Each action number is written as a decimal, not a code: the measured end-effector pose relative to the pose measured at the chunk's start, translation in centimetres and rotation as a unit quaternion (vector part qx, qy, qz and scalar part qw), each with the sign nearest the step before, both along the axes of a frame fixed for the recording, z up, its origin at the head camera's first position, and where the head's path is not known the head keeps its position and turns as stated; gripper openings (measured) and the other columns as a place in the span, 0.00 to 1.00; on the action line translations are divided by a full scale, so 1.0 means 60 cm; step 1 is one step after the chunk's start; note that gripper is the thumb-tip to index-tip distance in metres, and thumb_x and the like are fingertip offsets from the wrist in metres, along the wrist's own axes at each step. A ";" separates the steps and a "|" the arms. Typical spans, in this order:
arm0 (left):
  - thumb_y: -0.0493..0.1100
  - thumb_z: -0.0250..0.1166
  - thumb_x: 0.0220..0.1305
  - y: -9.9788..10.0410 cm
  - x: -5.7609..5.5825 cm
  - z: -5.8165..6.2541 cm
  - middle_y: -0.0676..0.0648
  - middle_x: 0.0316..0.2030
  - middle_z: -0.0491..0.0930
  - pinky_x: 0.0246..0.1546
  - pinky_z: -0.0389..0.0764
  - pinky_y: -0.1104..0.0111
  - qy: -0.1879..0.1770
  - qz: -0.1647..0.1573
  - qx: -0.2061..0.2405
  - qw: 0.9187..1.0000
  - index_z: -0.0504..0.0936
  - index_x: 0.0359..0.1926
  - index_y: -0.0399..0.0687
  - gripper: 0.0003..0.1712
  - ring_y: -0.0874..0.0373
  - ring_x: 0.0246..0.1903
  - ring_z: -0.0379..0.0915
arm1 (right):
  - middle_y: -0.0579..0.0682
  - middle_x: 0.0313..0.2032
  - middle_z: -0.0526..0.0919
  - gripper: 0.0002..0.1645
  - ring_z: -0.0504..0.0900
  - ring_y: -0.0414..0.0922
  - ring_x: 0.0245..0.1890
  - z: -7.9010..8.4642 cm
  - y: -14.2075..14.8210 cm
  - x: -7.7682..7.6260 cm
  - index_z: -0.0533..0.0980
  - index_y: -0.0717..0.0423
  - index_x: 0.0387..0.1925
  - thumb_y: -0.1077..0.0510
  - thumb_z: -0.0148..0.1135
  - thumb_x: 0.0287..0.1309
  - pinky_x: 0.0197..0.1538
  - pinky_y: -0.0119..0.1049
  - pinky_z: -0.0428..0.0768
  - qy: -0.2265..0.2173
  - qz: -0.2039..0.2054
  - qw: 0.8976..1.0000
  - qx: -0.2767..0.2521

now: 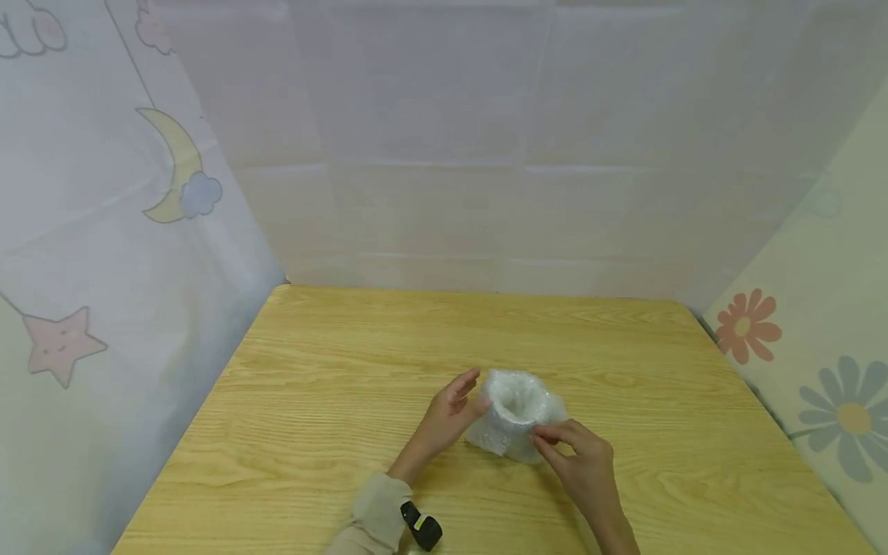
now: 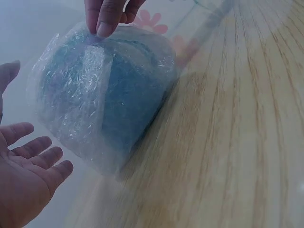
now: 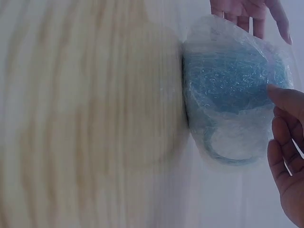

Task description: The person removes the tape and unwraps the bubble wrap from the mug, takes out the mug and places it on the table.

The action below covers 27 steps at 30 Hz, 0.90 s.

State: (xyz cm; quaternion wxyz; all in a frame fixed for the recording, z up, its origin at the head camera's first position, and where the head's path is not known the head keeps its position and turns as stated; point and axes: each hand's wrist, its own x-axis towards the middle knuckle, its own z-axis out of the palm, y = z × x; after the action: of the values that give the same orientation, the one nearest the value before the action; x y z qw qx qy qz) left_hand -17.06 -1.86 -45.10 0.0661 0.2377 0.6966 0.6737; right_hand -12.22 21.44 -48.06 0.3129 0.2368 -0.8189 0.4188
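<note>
A blue mug (image 3: 228, 76) stands on the table, wrapped in clear bubble wrap (image 1: 502, 439). Its handle shows as a loop through the wrap in the right wrist view, and the head view looks down into its open top. My right hand (image 1: 579, 459) pinches the wrap near the rim between thumb and fingertips; the left wrist view also shows these fingers (image 2: 111, 19) at the top edge. To the left of the mug, my left hand (image 1: 447, 416) is held with fingers spread and loosely extended. In the left wrist view, a gap separates the left fingers (image 2: 40, 159) from the wrap.
The wood-grain table (image 1: 333, 370) spreads around the mug. A pale backdrop (image 1: 430, 216) hangs behind it, with printed cloths on both sides. A black strap (image 1: 422, 526) sits by the left sleeve.
</note>
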 end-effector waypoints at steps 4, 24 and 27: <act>0.43 0.61 0.69 0.010 -0.008 -0.020 0.33 0.67 0.61 0.62 0.61 0.44 -0.005 -0.001 -0.007 1.000 0.59 0.70 0.30 0.36 0.38 0.67 0.56 | 0.44 0.27 0.84 0.19 0.82 0.40 0.26 0.005 -0.004 -0.002 0.84 0.59 0.27 0.78 0.77 0.29 0.34 0.23 0.80 0.005 -0.009 1.000 0.008; 0.47 0.64 0.68 0.030 -0.048 -0.066 0.41 0.68 0.63 0.61 0.68 0.54 -0.025 0.041 -0.002 0.999 0.61 0.72 0.43 0.37 0.47 0.67 0.59 | 0.41 0.25 0.82 0.16 0.81 0.37 0.25 0.008 -0.004 -0.036 0.84 0.58 0.24 0.76 0.78 0.30 0.29 0.29 0.82 -0.030 -0.031 0.999 0.026; 0.43 0.63 0.68 0.030 -0.047 -0.059 0.38 0.68 0.62 0.60 0.68 0.51 -0.032 0.038 0.000 0.999 0.59 0.72 0.40 0.36 0.44 0.66 0.59 | 0.41 0.25 0.82 0.16 0.81 0.37 0.26 0.008 -0.005 -0.039 0.84 0.58 0.24 0.75 0.78 0.31 0.29 0.28 0.82 -0.034 -0.029 0.999 0.023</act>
State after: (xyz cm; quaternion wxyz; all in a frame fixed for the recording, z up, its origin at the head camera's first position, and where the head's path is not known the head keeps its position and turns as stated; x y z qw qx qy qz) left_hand -19.90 -0.08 -48.63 0.0625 0.1894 0.7026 0.6831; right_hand -14.57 21.17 -47.61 0.2914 0.2061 -0.8448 0.3986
